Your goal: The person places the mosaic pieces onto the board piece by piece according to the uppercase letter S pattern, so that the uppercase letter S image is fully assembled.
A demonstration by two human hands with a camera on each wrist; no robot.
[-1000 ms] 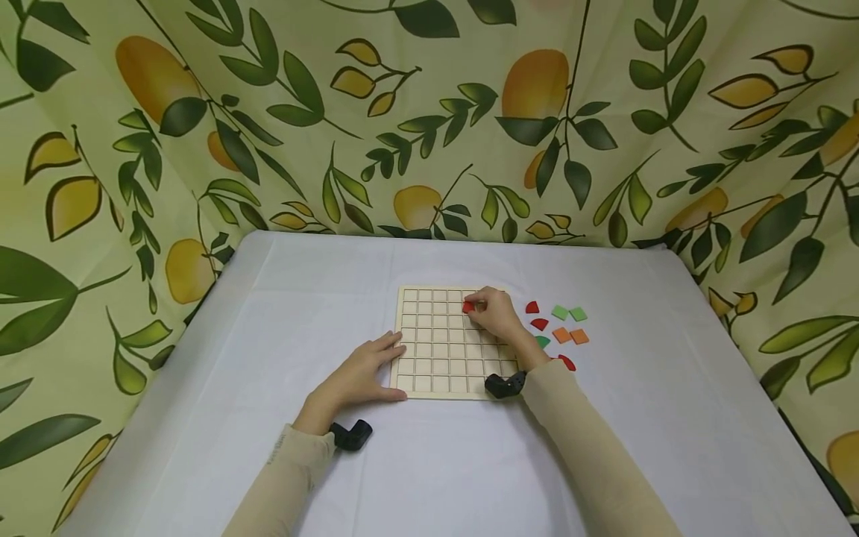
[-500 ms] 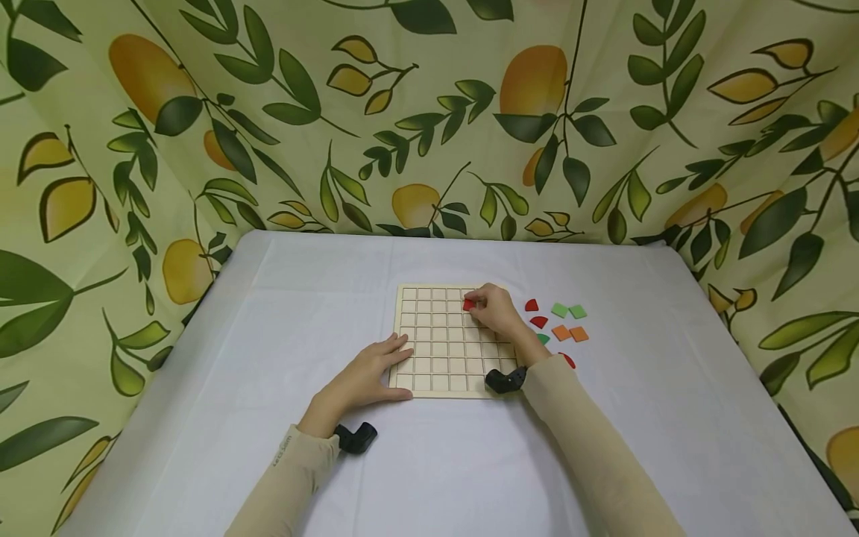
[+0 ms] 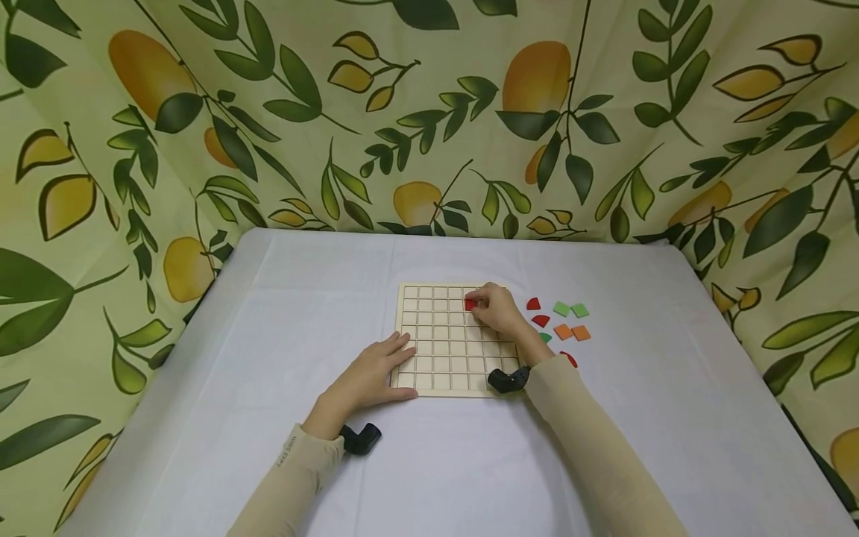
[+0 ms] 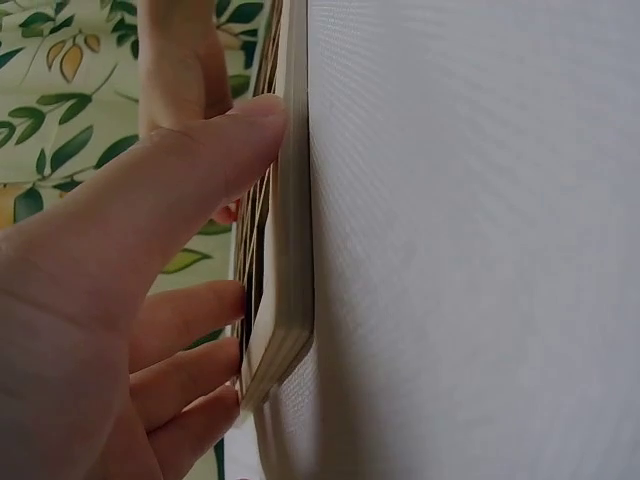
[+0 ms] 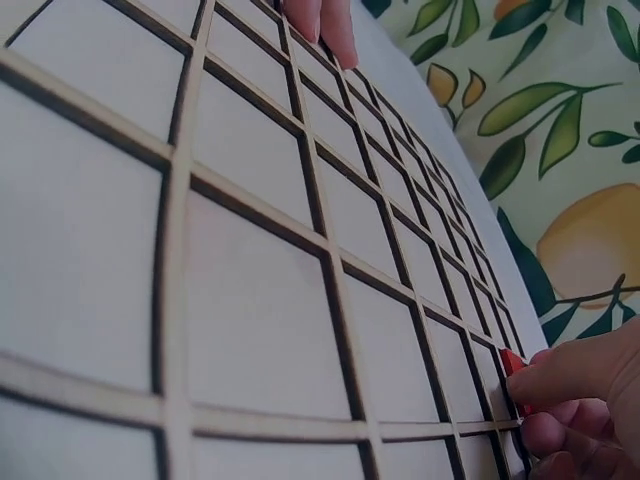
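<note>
Fingertips of my right hand [image 3: 498,308] pinch the red piece [image 3: 470,304] at their left, over the board [image 3: 441,348]; my left hand [image 3: 365,377], farther off, lies outstretched.

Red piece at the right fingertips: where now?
In the head view, the red piece is pinched by the right hand, at the far, right part of the board, left of the loose red pieces.

From seven o'clock slants the left forearm [image 3: 285,477], the left hand [image 3: 367,375] spread, thumb [image 3: 403,394] toward three; from five, the right forearm [image 3: 597,447], the right hand [image 3: 499,309] pinching toward ten.
</note>
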